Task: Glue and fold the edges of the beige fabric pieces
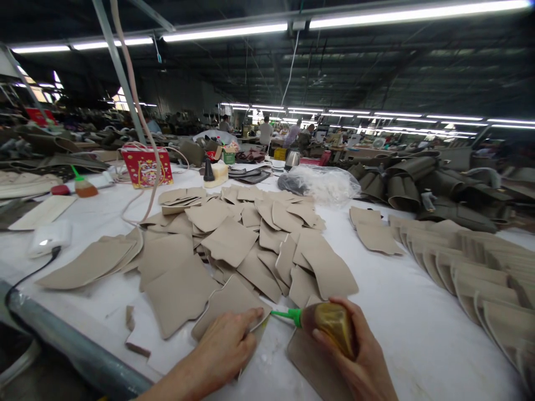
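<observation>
My right hand [361, 348] is wrapped round a squeeze bottle [330, 326] of amber liquid, held tilted on its side. Its thin green nozzle points left, at the corner of a beige leather-like panel [228, 303]. My left hand [228, 342] rests on that panel, index finger stretched towards the corner near the nozzle tip and the other fingers curled at the edge. Another flat panel [311, 362] lies beneath the bottle and my right hand, partly hidden. Just beyond both hands spreads a loose heap of similar cut panels [234, 239].
Overlapping panels [463, 262] stand in a row at right, near dark folded pieces [403, 181]. At the back are a red box [148, 167], a clear plastic bag [328, 184] and a cream container [216, 174]. A second green-tipped bottle [86, 186] and white adapter [50, 239] are left.
</observation>
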Demonstrator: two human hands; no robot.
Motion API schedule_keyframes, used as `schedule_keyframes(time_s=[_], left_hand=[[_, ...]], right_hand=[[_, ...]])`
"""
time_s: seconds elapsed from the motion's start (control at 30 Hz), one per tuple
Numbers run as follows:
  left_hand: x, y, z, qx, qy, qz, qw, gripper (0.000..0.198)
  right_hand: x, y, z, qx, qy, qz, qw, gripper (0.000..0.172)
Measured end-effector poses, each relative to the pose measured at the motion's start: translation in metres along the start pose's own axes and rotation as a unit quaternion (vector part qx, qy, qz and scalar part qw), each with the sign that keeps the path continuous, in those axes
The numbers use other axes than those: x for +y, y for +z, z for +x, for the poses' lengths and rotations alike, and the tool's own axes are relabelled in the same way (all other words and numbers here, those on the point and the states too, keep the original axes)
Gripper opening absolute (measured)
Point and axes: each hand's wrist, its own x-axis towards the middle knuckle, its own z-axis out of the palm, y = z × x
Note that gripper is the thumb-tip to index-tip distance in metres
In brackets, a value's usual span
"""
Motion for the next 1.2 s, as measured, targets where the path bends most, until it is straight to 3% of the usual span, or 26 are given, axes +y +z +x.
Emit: schedule_keyframes(time_s=[0.2, 0.4, 0.53, 0.67, 0.83, 1.0, 1.2], left_hand=[[0.001, 0.001, -0.004, 0.005, -0.011, -0.004, 1.0, 0.055], [-0.004, 0.002, -0.005, 0.011, -0.009, -0.013, 1.0, 0.052], [-0.003, 0.004, -0.006, 0.009, -0.01, -0.004, 1.0, 0.051], [-0.005, 0.006, -0.007, 0.014, -0.005, -0.006, 1.0, 0.05], [-0.006, 0.006, -0.009, 0.01, 0.001, -0.013, 1.0, 0.049], [-0.005, 0.007, -0.011, 0.007, -0.003, -0.017, 1.0, 0.048], [-0.007, 0.009, -0.011, 0.01, -0.002, -0.017, 1.0, 0.048]], right_hand=[[-0.005, 0.002, -0.01, -0.054, 0.021, 0.054, 0.997, 0.048], [-0.011, 0.001, -0.015, -0.04, 0.035, 0.038, 0.998, 0.048], [-0.013, 0.001, -0.021, -0.09, 0.033, 0.08, 0.992, 0.048], [-0.015, 0.002, -0.025, -0.043, 0.055, 0.054, 0.996, 0.047], [-0.016, 0.004, -0.03, -0.1, 0.044, 0.102, 0.989, 0.046], [-0.017, 0.004, -0.032, -0.058, 0.062, 0.047, 0.995, 0.048], [-0.016, 0.004, -0.034, -0.1, 0.055, 0.105, 0.988, 0.046]])
